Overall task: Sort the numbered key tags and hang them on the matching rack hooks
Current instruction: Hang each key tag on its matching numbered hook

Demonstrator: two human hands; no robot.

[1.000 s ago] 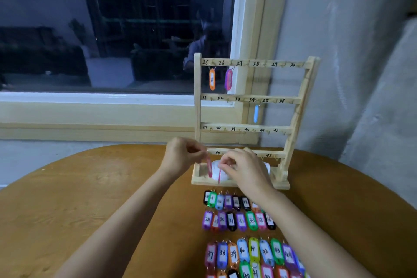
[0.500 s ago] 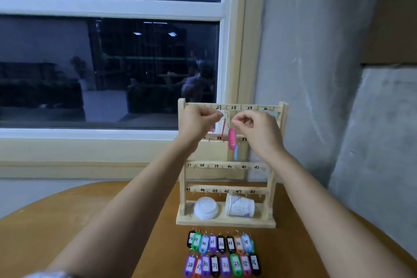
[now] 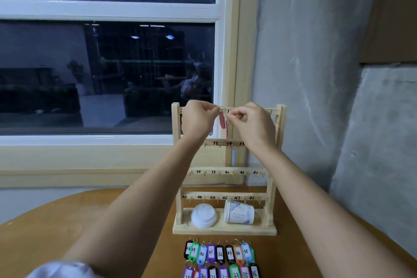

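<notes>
Both hands are raised at the top rail of the wooden rack (image 3: pixel 279 133). Left hand (image 3: pixel 197 119) is closed, thumb and forefinger pinching a small metal ring (image 3: pixel 222 109) at the rail. Right hand (image 3: pixel 252 123) is also closed, pinching the same ring from the other side. Red tag (image 3: pixel 222 121) hangs from the ring between the hands, a second reddish tag (image 3: pixel 227 128) just beside it; numbers unreadable. A blue tag (image 3: pixel 234 157) hangs under hook 34. On the rack base sit a white lid (image 3: pixel 203 215) and a tipped paper cup (image 3: pixel 239 212). Rows of remaining tags (image 3: pixel 220 255) lie on the round table (image 3: pixel 67 221) in front of the rack.
</notes>
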